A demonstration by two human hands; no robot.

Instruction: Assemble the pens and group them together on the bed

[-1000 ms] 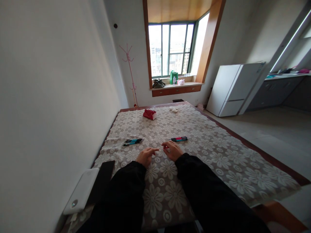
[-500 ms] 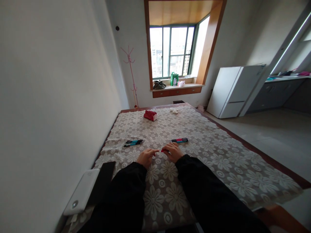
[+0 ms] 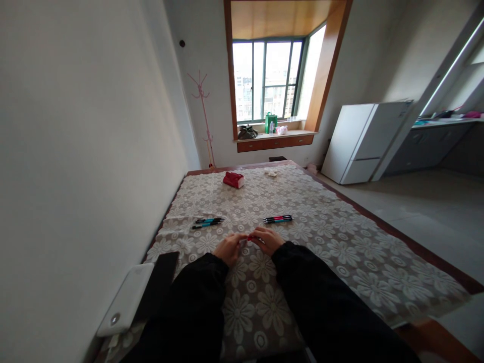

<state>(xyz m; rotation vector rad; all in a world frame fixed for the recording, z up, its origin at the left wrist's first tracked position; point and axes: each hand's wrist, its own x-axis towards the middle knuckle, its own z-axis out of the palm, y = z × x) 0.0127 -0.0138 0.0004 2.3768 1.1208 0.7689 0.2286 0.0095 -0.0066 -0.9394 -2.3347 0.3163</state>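
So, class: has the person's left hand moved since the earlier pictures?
Yes. The left hand has closed rightward onto the small red pen, judged against the blue pens.

A red box (image 3: 233, 179) is set far on the floral tablecloth (image 3: 340, 252), with a white fridge (image 3: 363, 141) seen right.

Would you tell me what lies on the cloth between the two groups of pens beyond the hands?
In the head view, nothing: only bare flowered tablecloth separates the blue pens from the red and blue pens.
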